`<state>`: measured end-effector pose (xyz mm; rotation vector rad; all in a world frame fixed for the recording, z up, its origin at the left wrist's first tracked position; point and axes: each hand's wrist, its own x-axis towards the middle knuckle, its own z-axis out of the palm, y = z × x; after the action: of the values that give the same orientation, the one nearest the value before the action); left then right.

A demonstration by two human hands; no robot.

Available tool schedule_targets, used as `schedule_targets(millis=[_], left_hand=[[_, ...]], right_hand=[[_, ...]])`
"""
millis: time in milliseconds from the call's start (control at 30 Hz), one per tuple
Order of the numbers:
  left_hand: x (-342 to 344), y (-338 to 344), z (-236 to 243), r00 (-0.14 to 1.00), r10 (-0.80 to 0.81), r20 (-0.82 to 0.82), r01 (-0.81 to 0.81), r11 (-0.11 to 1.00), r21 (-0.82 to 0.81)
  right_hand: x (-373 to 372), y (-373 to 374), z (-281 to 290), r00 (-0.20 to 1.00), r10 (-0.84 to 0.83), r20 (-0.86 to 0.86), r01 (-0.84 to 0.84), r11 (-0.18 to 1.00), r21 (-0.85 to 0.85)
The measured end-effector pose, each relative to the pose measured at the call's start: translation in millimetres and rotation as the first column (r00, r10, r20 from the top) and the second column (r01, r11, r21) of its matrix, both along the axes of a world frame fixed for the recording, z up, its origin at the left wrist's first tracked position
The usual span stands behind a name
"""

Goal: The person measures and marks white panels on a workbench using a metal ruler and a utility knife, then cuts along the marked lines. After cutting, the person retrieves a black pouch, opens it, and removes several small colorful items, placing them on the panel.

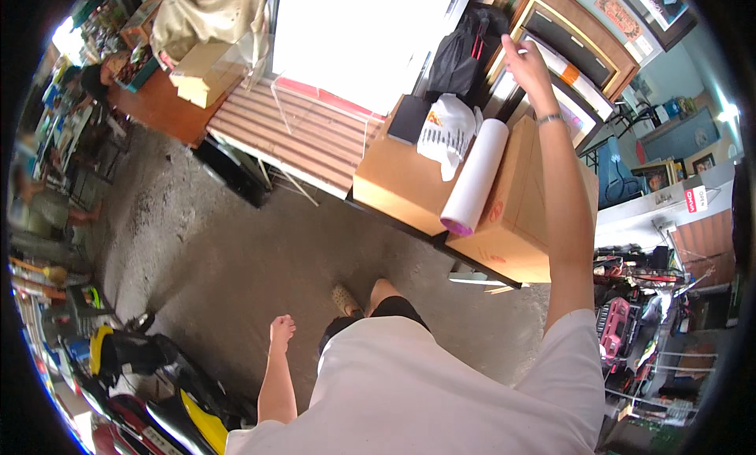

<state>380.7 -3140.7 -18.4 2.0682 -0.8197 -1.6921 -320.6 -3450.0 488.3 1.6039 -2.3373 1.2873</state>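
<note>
My right arm stretches far forward and to the right, with a band on the wrist. My right hand [530, 70] is beside the stacked picture frames [579, 33], one finger extended and the others curled. A small white spot shows at its fingers; what they hold, if anything, I cannot make out. Below that hand, a long white paper roll [479, 175] lies across the cardboard boxes, next to a white plastic bag [449, 132]. My left hand [282, 330] hangs low over the floor, away from everything, its fingers curled in with nothing visible in them.
Two cardboard boxes [402, 179] rest on a slatted bench [291, 132]. A black bag [465, 57] and a dark flat box [409, 119] stand behind. Yellow-and-black motorbikes [185, 408] are at the lower left. People [47, 211] sit at far left.
</note>
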Motion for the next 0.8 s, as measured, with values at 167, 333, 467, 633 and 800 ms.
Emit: schedule_targets(millis=[167, 333, 467, 633, 800], left_hand=[[2.1, -112.6, 21.1, 0.999, 0.034, 0.027, -0.033, 0.999, -0.033], [-27.7, -155.8, 37.9, 0.996, 0.084, 0.038, -0.085, 0.996, 0.014], [-57.3, -154.6, 43.1, 0.999, -0.01, -0.043, 0.011, 0.999, 0.037], [-78.2, -165.5, 25.3, 0.964, -0.233, -0.125, 0.248, 0.961, 0.124], [-75.5, -244.1, 16.1, 0.861, -0.508, -0.041, 0.509, 0.859, 0.057]], right_hand=[[-45.9, -118.0, -10.8, 0.977, -0.124, -0.174, 0.169, 0.946, 0.278], [-55.2, -182.1, -46.1, 0.942, -0.09, -0.325, 0.266, 0.791, 0.551], [-86.4, -174.0, -55.2, 0.966, -0.136, -0.22, 0.244, 0.76, 0.602], [-106.7, -161.4, -55.8, 0.936, -0.209, -0.283, 0.331, 0.796, 0.507], [-125.3, -147.2, -20.8, 0.899, -0.288, -0.329, 0.408, 0.823, 0.394]])
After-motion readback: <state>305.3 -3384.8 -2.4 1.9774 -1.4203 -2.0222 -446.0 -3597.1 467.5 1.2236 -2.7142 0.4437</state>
